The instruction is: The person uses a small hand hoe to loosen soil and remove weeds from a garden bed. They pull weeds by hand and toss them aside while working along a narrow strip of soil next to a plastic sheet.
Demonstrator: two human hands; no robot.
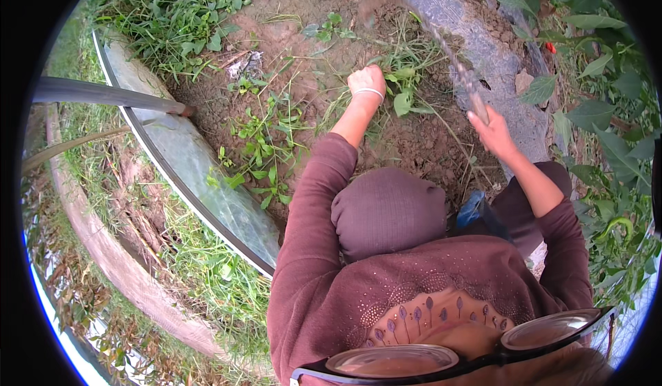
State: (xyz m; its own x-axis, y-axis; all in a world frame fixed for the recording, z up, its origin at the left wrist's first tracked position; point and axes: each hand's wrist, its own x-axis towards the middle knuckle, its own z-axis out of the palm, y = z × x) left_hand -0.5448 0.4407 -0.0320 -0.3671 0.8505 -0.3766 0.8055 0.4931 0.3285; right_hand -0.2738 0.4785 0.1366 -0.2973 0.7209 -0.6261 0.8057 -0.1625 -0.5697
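My left hand (pixel 368 82), a white band at its wrist, is closed low over the soil in a fist on some weeds. What lies inside the fingers is mostly hidden. Grass and a broad-leaved weed (pixel 404 89) show right beside it. My right hand (pixel 495 131) grips the wooden handle (pixel 460 70) of a hand tool that looks like a sickle. Its curved head (pixel 380 4) is raised beyond my left hand and blurred by motion. Bare brown soil (pixel 320 81) with scattered weeds (pixel 261 145) lies around both hands.
Clear plastic sheeting (pixel 191 148) with a dark-and-white edge curves along the left. A grey pole (pixel 108 94) crosses it. Grey ground film (pixel 481 39) runs beside leafy pepper plants (pixel 615 112) on the right. My bent knee (pixel 390 213) is close below my left hand.
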